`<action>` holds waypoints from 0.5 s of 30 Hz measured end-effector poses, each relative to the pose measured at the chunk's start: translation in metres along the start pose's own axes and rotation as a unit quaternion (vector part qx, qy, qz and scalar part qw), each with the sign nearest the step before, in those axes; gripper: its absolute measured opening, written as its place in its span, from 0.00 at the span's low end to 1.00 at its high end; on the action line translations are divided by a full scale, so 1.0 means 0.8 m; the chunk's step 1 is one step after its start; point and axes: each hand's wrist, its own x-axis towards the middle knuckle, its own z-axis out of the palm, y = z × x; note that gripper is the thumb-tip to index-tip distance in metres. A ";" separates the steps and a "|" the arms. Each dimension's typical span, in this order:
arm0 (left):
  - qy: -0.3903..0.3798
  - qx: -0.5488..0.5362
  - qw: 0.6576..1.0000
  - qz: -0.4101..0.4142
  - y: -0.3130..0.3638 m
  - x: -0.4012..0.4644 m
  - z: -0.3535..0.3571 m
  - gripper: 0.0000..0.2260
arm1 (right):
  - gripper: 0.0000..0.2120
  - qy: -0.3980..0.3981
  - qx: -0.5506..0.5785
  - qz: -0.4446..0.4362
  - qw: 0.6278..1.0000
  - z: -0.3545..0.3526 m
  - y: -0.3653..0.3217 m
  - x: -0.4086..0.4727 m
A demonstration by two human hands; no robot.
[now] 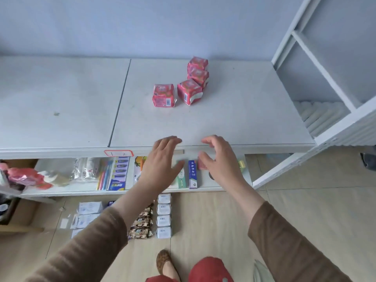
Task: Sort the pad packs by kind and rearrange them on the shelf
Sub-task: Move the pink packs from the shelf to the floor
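— Over the near edge of the white flat shelf top (223, 123), both hands hover; the left hand (160, 159) is spread, the right hand (218, 159) loosely curled, neither holding anything.

— And the four pink plastic-wrapped pad packs (184, 84)?

— Straight ahead, well apart from the hands, their row running away and rightward. The right hand looks slightly nearer.
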 end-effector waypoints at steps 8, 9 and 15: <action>0.034 -0.023 0.997 -0.066 -0.049 0.130 -0.032 0.24 | 0.19 0.034 0.028 0.054 0.998 -0.018 -0.001 0.151; 0.040 -0.030 0.995 -0.082 -0.057 0.146 -0.033 0.24 | 0.19 0.033 0.029 0.061 0.997 -0.019 -0.001 0.174; 0.053 -0.086 0.970 -0.220 -0.106 0.230 -0.025 0.24 | 0.24 -0.002 -0.010 0.106 0.994 -0.007 0.007 0.289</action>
